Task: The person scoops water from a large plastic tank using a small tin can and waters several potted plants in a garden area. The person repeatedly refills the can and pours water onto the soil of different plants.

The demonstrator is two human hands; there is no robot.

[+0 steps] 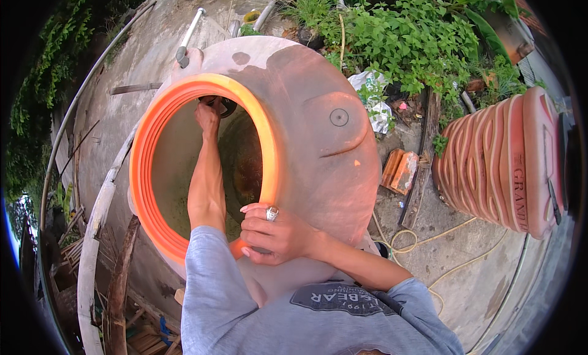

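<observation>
Inside the large terracotta-coloured plastic tank (318, 140), lying on its side, the left hand (208, 117) is closed on a dark round fitting (223, 105). The right hand (275, 234) is clamped on the orange rim (147, 147); that brace is best kept firm.

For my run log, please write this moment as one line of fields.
left hand: deep inside tank, at dark fitting | right hand: gripping orange opening rim | nearby: second ribbed tank, bricks

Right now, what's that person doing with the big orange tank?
A person leans over a big orange tank outdoors. Their left hand reaches deep through its round opening and touches a dark fitting on the far inner wall. Their right hand, wearing a ring, grips the near rim. A second, ribbed tank stands to the right.
</observation>
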